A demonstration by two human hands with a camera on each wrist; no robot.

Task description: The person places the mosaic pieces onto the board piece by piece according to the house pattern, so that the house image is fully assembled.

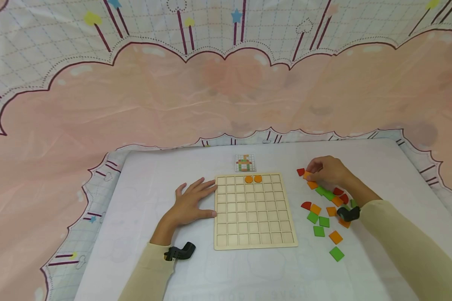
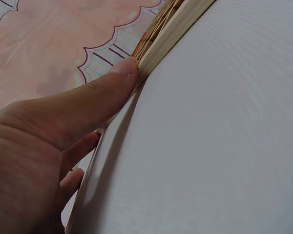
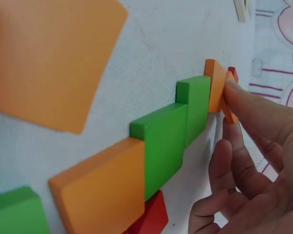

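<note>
A square wooden grid board (image 1: 256, 247) lies on the white table. Two round orange pieces (image 1: 249, 179) sit side by side in its top row. My left hand (image 1: 189, 204) is spread along the board's left side, its thumb (image 2: 122, 68) touching the edge. To the right of the board, my right hand (image 1: 328, 170) pinches an orange tile (image 3: 229, 100) between thumb and fingers, among the loose pieces. Close to that tile are another orange tile (image 3: 215, 85), a red piece (image 1: 300, 172) and green tiles (image 3: 165, 146).
A small printed pattern card (image 1: 245, 163) lies just beyond the board. Scattered right of the board are several green squares (image 1: 337, 253), orange squares (image 1: 335, 237) and red rounded pieces (image 1: 306, 205). A patterned cloth (image 1: 218, 100) hangs behind the table.
</note>
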